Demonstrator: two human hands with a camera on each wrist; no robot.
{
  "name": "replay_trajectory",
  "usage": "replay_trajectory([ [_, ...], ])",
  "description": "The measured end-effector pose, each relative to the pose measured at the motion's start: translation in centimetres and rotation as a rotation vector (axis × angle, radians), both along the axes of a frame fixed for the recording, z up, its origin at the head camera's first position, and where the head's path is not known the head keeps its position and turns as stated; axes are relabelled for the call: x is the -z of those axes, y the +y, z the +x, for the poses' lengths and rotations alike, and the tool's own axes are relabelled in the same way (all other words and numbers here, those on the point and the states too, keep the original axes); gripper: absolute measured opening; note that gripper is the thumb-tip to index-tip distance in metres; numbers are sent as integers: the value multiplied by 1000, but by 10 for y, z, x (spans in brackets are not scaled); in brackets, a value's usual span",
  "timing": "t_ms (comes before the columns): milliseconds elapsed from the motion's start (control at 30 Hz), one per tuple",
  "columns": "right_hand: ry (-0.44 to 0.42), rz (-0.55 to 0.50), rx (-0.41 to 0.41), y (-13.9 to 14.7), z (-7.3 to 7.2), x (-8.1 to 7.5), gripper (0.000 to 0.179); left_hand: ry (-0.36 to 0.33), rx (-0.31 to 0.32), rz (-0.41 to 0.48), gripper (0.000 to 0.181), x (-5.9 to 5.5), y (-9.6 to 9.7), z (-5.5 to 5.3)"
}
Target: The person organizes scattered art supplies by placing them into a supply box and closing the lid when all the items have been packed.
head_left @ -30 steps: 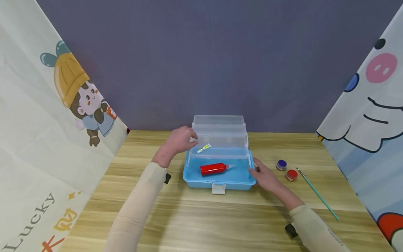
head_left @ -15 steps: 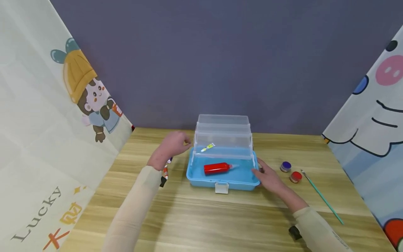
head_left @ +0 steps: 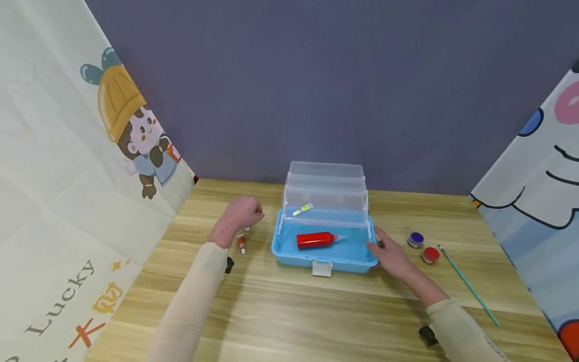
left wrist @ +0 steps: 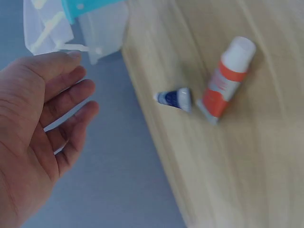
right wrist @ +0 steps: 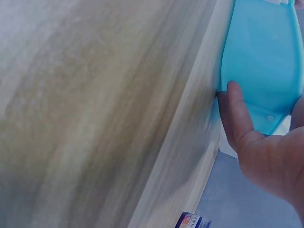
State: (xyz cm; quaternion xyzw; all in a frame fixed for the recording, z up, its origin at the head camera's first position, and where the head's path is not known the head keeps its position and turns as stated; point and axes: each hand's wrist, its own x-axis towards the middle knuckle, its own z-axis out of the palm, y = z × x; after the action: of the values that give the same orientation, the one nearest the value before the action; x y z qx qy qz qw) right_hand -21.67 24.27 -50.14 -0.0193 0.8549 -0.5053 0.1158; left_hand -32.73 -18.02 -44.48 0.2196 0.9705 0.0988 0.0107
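A blue storage box [head_left: 294,259] stands raised open, its clear lid and trays [head_left: 327,181] tilted up at the back. Inside lies a red squeeze bottle [head_left: 315,240] with a clear nozzle; a small yellow-and-white tube [head_left: 303,209] rests in a clear tray. My right hand [head_left: 394,257] holds the box's right end, thumb over the rim and fingers along the outer wall. Left of the box, my left hand [head_left: 242,212] hovers with loosely bent fingers, holding nothing. Near it lie an orange-and-white paint tube [left wrist: 223,80] and a smaller dark blue tube [left wrist: 175,99].
Right of the box stand a purple-lidded jar [head_left: 415,240] and a red-lidded jar [head_left: 430,255]. A green-handled paintbrush [head_left: 470,286] lies beyond them. A grey wall panel [head_left: 325,90] rises behind the wooden table [head_left: 280,311], with printed cloths at both sides.
My left hand has moved left, away from the clear trays, toward the small tubes, which have come into sight. My right hand stays on the box. The head view has shifted slightly.
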Motion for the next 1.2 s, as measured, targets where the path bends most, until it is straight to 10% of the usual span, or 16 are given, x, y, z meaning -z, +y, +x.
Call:
replay_trajectory([
  [1200,1,-10,23,-2,0,0,65,-128,-379,-45,52,41,-28,3],
])
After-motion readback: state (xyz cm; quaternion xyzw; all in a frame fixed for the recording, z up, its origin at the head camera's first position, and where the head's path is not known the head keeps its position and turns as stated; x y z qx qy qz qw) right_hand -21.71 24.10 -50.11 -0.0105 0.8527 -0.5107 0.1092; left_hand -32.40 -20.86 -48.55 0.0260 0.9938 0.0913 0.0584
